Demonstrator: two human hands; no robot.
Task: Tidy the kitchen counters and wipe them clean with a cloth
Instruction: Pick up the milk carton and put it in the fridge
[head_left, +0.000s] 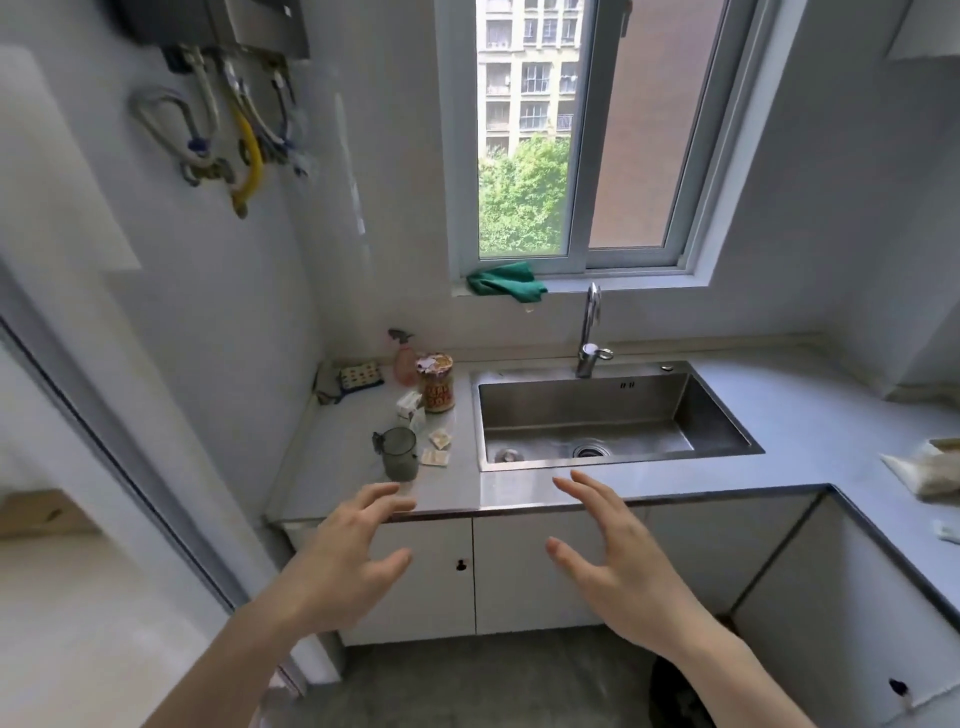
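In the head view, the left hand (343, 561) and the right hand (618, 566) hover in front of the grey L-shaped stone counter (524, 491), both empty, fingers spread and loosely bent, palms turned toward each other, fingertips reaching just over the counter's front edge. The folded green cleaning cloth (506, 280) lies at 12 o'clock on the white window sill (623, 285), one corner hanging over the sill's edge, well apart from both hands. Below it the rectangular stainless steel sink (613, 447) is set into the counter, with the curved chrome tap (589, 338) at its rear rim. A narrow bare strip of counter runs between the sink's front rim and the counter edge, right under the fingertips. At 11 o'clock the clutter stands left of the sink: a smoky grey translucent plastic cup (400, 453) nearest the left hand, small paper sachets (439, 447) beside it, a printed instant noodle cup with its lid peeled up (436, 382), a pink spray bottle (404, 358) against the wall, and a patterned flat pad (358, 376) in the corner. At 3 o'clock the counter turns toward the viewer, holding a pale plastic bag (930, 467) near its edge. White cabinet doors (524, 571) sit below the counter.
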